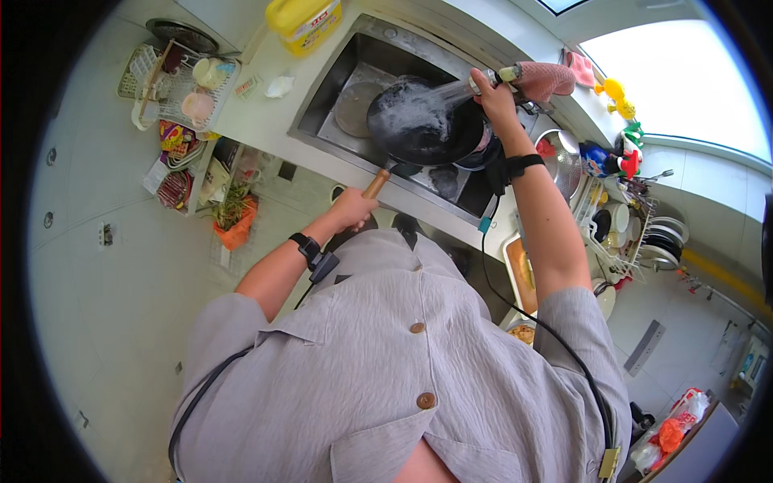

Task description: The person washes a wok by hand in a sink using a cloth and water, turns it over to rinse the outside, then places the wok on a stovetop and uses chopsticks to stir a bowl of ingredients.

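Observation:
My left hand point(352, 209) grips the wooden handle point(377, 184) of a black wok point(435, 151), which is held over the stainless steel sink point(317, 118). With my right hand point(500, 104) I hold the faucet's spray head point(483, 81). A broad stream of water point(416, 108) shoots from it into the wok and splashes white across the inside. A pink cloth point(546, 81) hangs over the faucet just behind my right hand. Under the wok, a round grey lid or pan point(357, 108) and other dark cookware point(480, 160) lie in the basin, partly hidden.
On the counter's left are a yellow jug point(305, 27), a crumpled white wad point(279, 87) and a rack with cups point(196, 105). To the right stand a steel colander point(561, 163), spray bottles point(629, 160), a dish rack point(613, 226) and a cutting board point(520, 275).

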`<state>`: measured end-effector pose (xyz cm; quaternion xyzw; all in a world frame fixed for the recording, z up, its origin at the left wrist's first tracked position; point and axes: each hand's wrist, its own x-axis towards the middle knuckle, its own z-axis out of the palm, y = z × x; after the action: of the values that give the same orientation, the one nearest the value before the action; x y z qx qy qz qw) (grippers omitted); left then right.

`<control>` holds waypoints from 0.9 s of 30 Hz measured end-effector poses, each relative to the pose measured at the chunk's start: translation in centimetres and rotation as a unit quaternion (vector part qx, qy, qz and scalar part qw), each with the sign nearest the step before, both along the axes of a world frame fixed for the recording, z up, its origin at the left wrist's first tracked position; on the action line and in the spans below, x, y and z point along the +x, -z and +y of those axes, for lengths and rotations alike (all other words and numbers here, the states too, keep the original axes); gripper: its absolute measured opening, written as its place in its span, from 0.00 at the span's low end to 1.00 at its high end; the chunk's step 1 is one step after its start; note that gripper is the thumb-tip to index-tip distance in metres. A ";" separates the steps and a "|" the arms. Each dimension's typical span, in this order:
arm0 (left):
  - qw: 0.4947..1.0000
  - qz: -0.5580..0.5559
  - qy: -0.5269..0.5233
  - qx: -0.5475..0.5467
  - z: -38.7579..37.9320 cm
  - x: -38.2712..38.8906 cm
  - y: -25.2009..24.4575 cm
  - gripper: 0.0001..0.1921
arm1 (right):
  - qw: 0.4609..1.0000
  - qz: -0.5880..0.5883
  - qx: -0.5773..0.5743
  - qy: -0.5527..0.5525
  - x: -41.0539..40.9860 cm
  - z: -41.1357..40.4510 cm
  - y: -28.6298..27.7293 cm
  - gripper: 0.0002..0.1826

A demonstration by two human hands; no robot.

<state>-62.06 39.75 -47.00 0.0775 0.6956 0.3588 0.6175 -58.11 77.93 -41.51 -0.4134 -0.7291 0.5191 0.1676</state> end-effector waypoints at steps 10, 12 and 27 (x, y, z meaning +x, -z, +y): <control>0.999 -0.019 -0.006 -0.036 -1.1 -0.7 -5.9 0.10 | 0.984 -0.005 0.162 0.071 -3.6 -0.1 2.0 0.41; 0.998 0.011 0.009 -0.054 -1.3 -0.9 -6.8 0.09 | 0.985 -0.011 0.150 0.088 -3.4 -0.2 1.8 0.40; 0.864 0.432 0.165 -0.199 -2.3 -3.4 -10.2 0.17 | 0.986 -0.023 0.160 0.036 -1.0 -0.2 1.0 0.39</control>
<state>-65.42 37.42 -36.80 0.2139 0.9266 0.0362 0.3072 -59.14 77.71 -42.49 -0.4192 -0.7908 0.3798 0.2339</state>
